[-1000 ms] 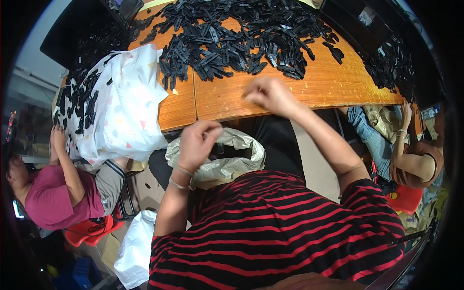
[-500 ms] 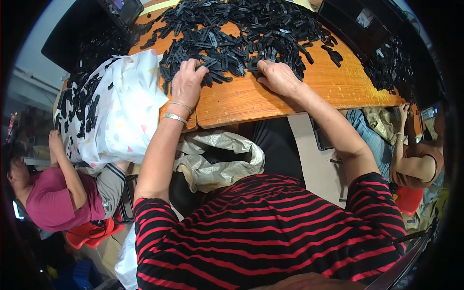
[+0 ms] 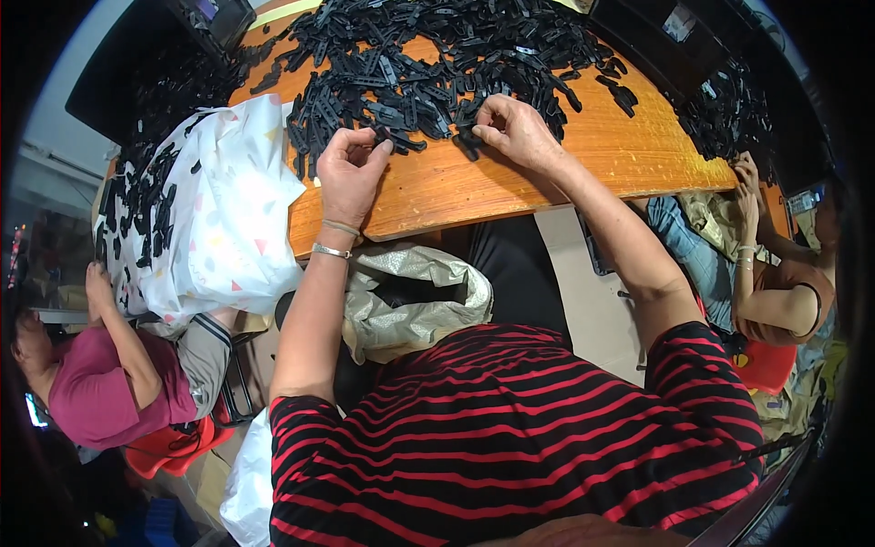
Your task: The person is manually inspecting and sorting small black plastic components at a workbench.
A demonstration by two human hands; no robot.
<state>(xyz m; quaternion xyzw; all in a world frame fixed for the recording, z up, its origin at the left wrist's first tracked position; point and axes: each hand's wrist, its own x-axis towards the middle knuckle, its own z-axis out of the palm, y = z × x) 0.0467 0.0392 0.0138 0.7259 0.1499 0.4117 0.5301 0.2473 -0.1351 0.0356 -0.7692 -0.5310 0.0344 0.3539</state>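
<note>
A large heap of small, long black plastic pieces (image 3: 410, 87) covers the far part of the wooden table (image 3: 437, 193). At the near left edge of the heap, my left hand (image 3: 350, 178) pinches a black plastic piece (image 3: 382, 134) between thumb and forefinger. My right hand (image 3: 518, 135) is closed at the heap's near middle edge, its thumb and forefinger on another black plastic piece (image 3: 467, 144) that slants toward me. Both pieces lie close to others, and my fingers partly cover them.
A white patterned cloth (image 3: 232, 205) with black pieces on it hangs over the table's left side. An open sack (image 3: 410, 296) lies below the table edge. One person (image 3: 118, 378) sits at left, another (image 3: 779, 296) at right. Dark bins (image 3: 679, 41) flank the heap.
My left hand has turned and now pinches a piece. My right hand has come out of the heap with a piece at its fingertips. The view has shifted slightly.
</note>
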